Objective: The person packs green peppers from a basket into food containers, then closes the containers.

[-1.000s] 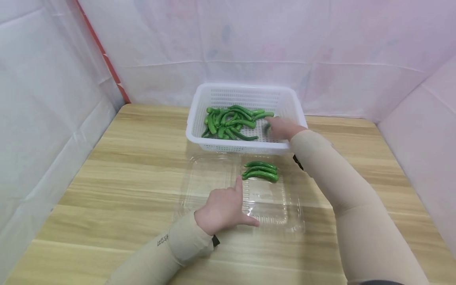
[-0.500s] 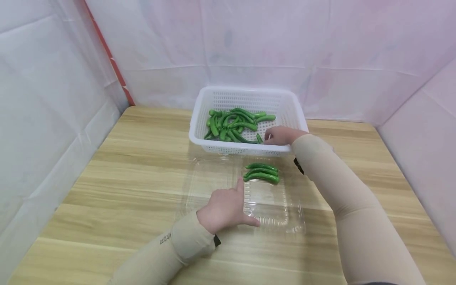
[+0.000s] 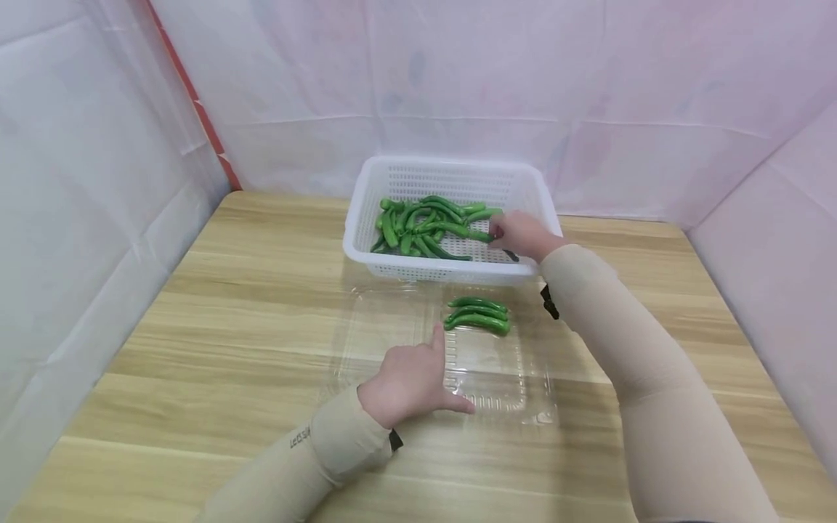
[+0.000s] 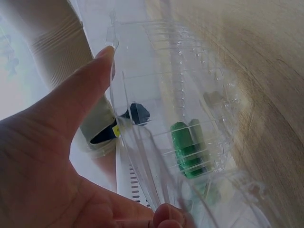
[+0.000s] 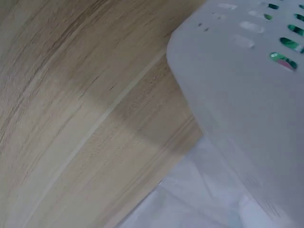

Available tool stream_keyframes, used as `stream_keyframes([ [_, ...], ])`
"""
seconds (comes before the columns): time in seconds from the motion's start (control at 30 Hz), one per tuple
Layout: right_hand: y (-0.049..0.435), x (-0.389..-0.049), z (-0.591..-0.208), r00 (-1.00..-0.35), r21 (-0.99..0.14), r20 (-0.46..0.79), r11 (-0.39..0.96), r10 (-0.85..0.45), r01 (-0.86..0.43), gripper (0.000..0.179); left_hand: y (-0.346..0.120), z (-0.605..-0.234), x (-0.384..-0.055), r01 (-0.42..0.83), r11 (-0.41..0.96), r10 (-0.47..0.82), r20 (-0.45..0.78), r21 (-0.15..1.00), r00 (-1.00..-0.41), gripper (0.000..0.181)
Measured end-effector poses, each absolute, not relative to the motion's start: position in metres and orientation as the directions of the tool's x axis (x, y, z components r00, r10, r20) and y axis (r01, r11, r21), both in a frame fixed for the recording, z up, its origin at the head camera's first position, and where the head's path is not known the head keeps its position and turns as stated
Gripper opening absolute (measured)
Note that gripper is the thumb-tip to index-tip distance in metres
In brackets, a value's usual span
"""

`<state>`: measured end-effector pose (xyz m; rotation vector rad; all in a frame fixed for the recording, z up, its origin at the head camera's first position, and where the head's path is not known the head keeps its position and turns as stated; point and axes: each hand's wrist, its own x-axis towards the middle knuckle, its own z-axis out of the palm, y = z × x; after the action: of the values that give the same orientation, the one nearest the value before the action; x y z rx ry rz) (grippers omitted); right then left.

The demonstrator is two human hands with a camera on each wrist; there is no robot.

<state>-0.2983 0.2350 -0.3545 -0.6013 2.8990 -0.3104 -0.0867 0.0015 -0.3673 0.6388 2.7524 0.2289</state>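
Note:
My right hand (image 3: pixel 521 236) is inside the white slotted basket (image 3: pixel 451 270), its curled fingers pinching a green chili pepper (image 3: pixel 480 237). A dark green pepper end shows below that hand; the fingers hide whether it belongs to the same pepper. More green chili peppers (image 3: pixel 418 225) lie heaped on the basket's left side. My left hand (image 3: pixel 408 385) rests at the clear plastic clamshell box (image 3: pixel 487 370), thumb and index finger stretched apart along its edge. Three green chili peppers (image 3: pixel 479 315) lie side by side at the box's far end. In the left wrist view, the thumb (image 4: pixel 90 78) touches the clear rim.
The clamshell's lid half (image 3: pixel 386 319) lies spread to the left on the wooden table (image 3: pixel 216 349). Behind the basket rises a white sheet wall (image 3: pixel 458 73), with further sheets at both sides. The right wrist view shows the basket's outer wall (image 5: pixel 237 104) and the table edge.
My right hand has lifted slightly from the basket's near side, and a pepper now sits at its fingertips. The left hand has kept its place on the clamshell.

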Motion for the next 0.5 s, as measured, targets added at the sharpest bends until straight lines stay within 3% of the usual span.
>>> stream_keyframes([
  [0.13, 0.237, -0.288, -0.339, -0.901, -0.295, 0.131, 0.851, -0.414, -0.434, 0.012, 0.002, -0.366, -0.087, 0.41, 0.883, 0.461, -0.251, 0.231, -0.851, 0.125],
  [0.3, 0.239, -0.269, -0.321, -0.805, -0.326, 0.417, 0.758, -0.422, -0.566, 0.01, 0.001, -0.364, -0.087, 0.413, 0.881, 0.464, -0.246, 0.233, -0.851, 0.125],
  [0.5, 0.239, -0.237, -0.308, -0.731, -0.315, 0.508, 0.691, -0.456, -0.651, 0.009, 0.001, -0.364, -0.088, 0.406, 0.879, 0.464, -0.259, 0.248, -0.847, 0.124],
])
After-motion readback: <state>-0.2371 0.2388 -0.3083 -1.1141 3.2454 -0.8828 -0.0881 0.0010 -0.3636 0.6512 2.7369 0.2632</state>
